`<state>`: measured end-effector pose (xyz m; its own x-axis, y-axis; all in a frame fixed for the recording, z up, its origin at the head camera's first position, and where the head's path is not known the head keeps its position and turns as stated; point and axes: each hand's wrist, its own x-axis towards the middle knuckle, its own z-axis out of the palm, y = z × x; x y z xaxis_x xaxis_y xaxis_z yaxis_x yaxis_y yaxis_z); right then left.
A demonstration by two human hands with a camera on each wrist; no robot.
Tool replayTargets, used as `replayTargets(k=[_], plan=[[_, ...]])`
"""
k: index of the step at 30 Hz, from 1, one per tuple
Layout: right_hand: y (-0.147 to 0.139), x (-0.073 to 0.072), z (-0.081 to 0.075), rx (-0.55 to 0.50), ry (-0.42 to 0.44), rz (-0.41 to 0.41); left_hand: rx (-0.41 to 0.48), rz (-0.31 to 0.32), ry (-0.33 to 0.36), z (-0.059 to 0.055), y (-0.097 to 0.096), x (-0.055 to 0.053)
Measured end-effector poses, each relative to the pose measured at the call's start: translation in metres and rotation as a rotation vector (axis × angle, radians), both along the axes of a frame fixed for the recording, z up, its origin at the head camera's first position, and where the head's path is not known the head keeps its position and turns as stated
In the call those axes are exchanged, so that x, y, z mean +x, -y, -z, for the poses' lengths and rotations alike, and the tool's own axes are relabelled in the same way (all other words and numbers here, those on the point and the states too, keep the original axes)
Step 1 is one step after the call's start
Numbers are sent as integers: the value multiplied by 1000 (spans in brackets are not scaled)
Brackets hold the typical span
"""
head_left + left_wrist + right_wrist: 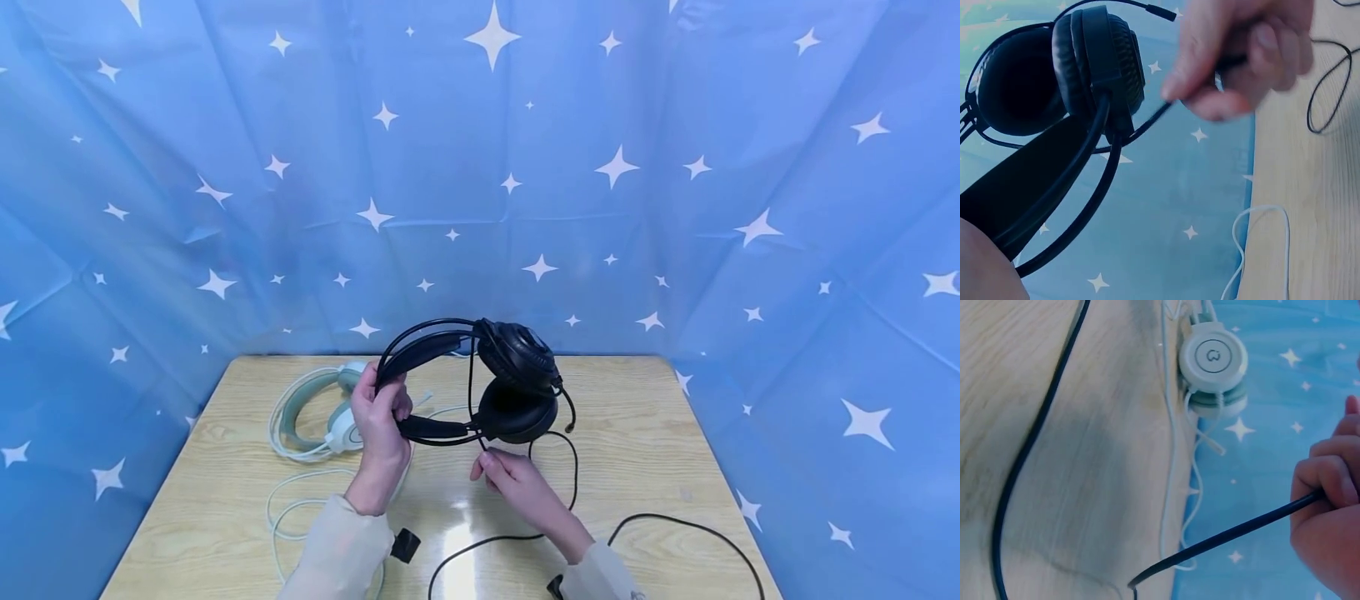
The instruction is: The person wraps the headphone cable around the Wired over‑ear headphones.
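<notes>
In the head view my left hand grips the headband of a black headset, holding it above the table with its ear cups toward the right. A thin mic boom hangs from the near cup. Just below the cups, my right hand pinches the headset's black cable. The right wrist view shows that cable running through the curled fingers. Behind my left hand lies a pale green and white headset on the table, partly hidden by the hand.
White cable loops lie on the left of the wooden table. The black cable curves over the front and right side. A blue curtain with white stars hangs behind and at both sides.
</notes>
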<state>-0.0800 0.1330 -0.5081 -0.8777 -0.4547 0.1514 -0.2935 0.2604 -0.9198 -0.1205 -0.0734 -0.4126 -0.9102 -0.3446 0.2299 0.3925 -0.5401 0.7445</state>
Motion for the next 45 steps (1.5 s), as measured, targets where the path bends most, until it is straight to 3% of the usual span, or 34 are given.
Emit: replayTargets(k=[5,14,25,32,39,45], plan=[[-1,5,-9,9,-40,27,-120,-81,40,4,1,0],[-4,11,-24,63,-104,46,-429,-248,-10,15,1,0],[-9,9,-28,64,-93,48,-538,-287,-8,22,3,2],[-14,10,-29,88,-101,51,-605,-331,-53,28,5,3],[-23,9,-38,47,-121,56,-716,-408,-76,34,10,3],[-33,6,-45,-61,-164,66,-798,-463,-79,37,13,4]])
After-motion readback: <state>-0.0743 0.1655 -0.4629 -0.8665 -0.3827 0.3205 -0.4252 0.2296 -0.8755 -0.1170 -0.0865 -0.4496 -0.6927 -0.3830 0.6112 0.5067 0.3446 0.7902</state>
